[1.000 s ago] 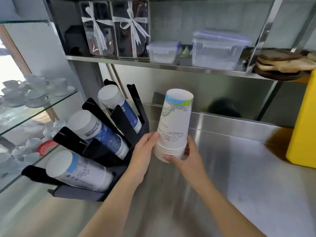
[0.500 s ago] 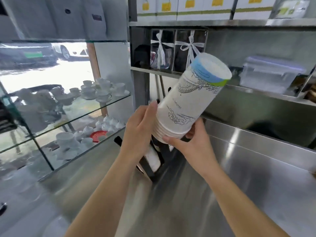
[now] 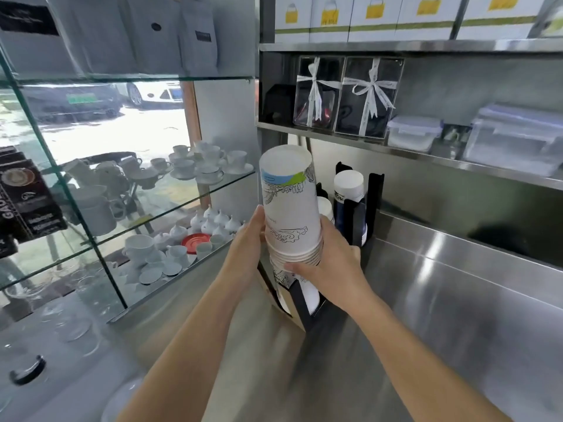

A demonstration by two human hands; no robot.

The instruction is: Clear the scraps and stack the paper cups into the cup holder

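Change: I have swung the cup stack (image 3: 289, 208) from tilted to upright, directly over the holder (image 3: 307, 303).
Hands: left hand (image 3: 248, 242) and right hand (image 3: 327, 263) both clamped on the stack.
Meaning: ready to seat.

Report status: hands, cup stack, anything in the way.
Both hands, left hand and right hand, clamped on cup stack, upside down. Stack above black cup holder. Holder's near slot already holds cups.

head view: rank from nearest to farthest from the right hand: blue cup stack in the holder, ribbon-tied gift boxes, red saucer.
From the right hand:
1. Blue cup stack, just behind it in the black holder.
2. Red saucer, left, on the lower glass shelf.
3. Ribbon-tied gift boxes, up on the steel shelf.
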